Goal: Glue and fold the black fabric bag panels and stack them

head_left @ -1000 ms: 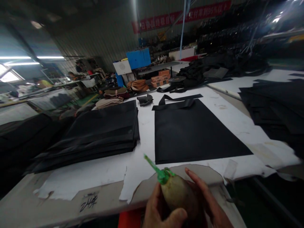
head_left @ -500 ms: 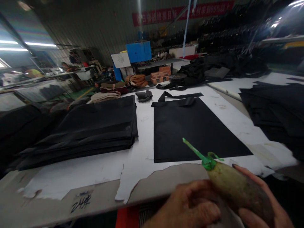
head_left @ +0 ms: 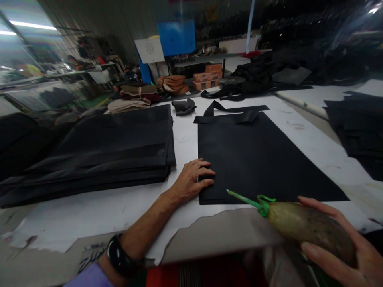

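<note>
My left hand (head_left: 193, 179) lies flat with its fingers spread on the left edge of a black fabric panel (head_left: 254, 159). A black band circles that wrist. My right hand (head_left: 338, 235) is wrapped around a dirty yellowish-brown squeeze bottle (head_left: 308, 225) with a thin green nozzle. The nozzle points left, over the near edge of the panel, and the bottle is held tilted almost sideways. A black strip (head_left: 230, 117) lies across the panel's far edge, with one end folded up. What the bottle contains is hidden.
On the left sits a stack of black panels (head_left: 119, 139). A crumpled dark scrap (head_left: 184, 107) lies beyond it, near folded cloth bundles (head_left: 172, 84) and orange-brown boxes (head_left: 207, 76). More black pieces (head_left: 359, 123) are at the right. Torn white paper (head_left: 98, 215) covers the table.
My left hand has moved from beside the bottle, forward and left, onto the panel's edge. The bottle stays in my right hand, now turned a little flatter. The view has tipped down.
</note>
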A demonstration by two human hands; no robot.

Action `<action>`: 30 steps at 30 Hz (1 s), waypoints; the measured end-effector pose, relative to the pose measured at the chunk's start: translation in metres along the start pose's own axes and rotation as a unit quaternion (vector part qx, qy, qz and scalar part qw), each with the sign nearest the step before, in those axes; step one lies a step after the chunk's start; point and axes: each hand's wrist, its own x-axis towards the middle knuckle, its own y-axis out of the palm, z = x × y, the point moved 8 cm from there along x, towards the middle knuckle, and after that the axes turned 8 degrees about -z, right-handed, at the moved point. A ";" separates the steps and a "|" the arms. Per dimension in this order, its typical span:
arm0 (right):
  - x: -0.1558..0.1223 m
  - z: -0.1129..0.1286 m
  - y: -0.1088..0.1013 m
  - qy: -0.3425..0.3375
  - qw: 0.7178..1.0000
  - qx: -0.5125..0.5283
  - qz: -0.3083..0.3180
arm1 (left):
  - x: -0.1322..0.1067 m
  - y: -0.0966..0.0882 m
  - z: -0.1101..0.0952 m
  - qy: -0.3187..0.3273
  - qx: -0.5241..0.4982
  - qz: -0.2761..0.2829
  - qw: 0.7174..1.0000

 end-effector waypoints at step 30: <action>0.038 0.048 0.021 -0.006 0.994 -0.095 0.047 | -0.002 0.006 -0.001 0.055 0.062 0.038 0.996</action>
